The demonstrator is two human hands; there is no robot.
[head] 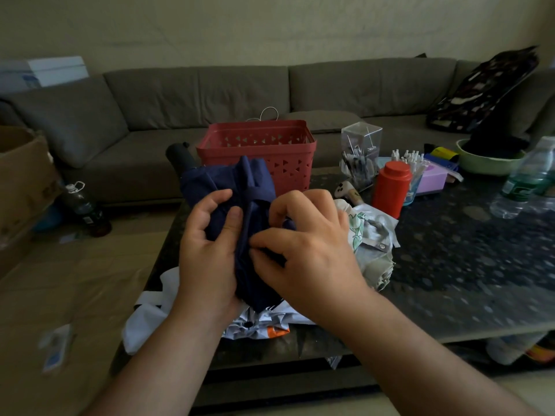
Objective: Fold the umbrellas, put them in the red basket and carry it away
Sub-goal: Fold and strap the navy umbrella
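Note:
I hold a navy blue umbrella (240,181) above the dark table, its black handle (179,156) pointing up and away to the left. My left hand (210,250) grips the bunched fabric from the left. My right hand (303,244) pinches its folds and strap from the right. Behind it the red basket (288,151) stands on the table; no umbrella shows inside it. A pale green-printed umbrella (372,235) lies to the right of my hands, and a white-and-orange one (264,324) lies under them at the table's front edge.
On the dark speckled table (465,265) stand a red bottle (390,189), a clear pen holder (360,154), small bottles, a green bowl (486,163) and plastic water bottles (528,178). A grey sofa (210,94) runs behind. A cardboard box (21,181) and a bottle sit on the floor at the left.

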